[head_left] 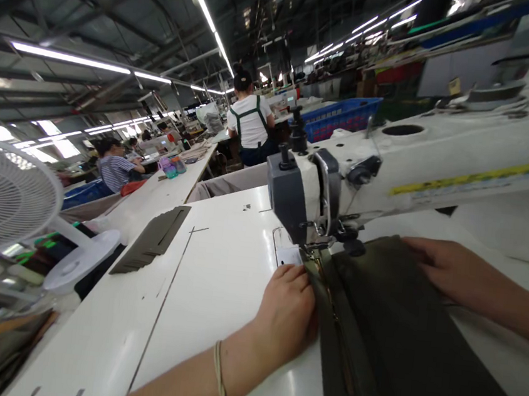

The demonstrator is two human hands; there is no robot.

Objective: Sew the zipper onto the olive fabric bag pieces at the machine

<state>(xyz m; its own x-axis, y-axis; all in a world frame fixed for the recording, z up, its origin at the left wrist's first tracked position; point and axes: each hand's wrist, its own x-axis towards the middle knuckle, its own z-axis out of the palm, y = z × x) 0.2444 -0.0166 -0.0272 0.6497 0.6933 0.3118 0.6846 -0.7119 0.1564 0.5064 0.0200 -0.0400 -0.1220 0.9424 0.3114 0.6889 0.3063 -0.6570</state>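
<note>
A dark olive fabric piece (402,326) with a metal zipper (335,312) along its left part lies under the sewing machine head (300,195). The zipper's upper end reaches the presser foot (318,248). My left hand (288,311), a band around its wrist, is closed on the left edge of the fabric, just in front of the foot; its fingertips are curled and partly hidden. At the fabric's upper right edge, my right hand (446,267) grips the cloth, with some fingers hidden behind it.
A stack of olive fabric pieces (151,239) lies on the white table (219,269) to the left. Beyond the left edge stands a white fan (79,254). A blue crate (344,115) is behind the machine. Co-workers sit farther off, one in a white shirt (253,124).
</note>
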